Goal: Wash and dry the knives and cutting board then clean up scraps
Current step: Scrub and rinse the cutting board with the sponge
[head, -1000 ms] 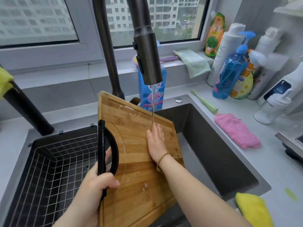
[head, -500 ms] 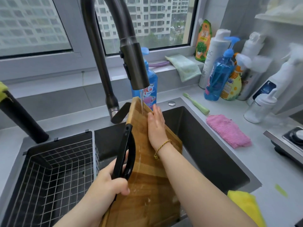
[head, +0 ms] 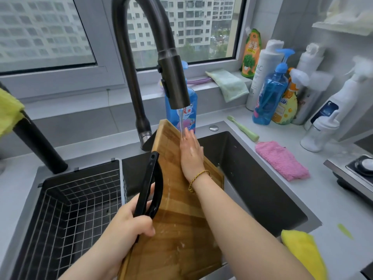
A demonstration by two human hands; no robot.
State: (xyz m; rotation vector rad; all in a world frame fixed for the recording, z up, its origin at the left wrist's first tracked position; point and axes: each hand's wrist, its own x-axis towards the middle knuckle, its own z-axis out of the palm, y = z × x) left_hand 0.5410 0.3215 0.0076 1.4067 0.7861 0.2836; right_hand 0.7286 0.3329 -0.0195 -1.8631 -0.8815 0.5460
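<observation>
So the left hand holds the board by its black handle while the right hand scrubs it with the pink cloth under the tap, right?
Not quite: the head view shows the right hand bare, flat on the cutting board; the pink cloth lies on the counter. The rest stands.

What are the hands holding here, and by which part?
The left hand grips the cutting board by its black handle on the left edge; the right hand lies flat on its face, holding nothing.

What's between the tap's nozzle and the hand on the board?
A thin stream of water, running from the nozzle onto the right hand; head view.
</observation>
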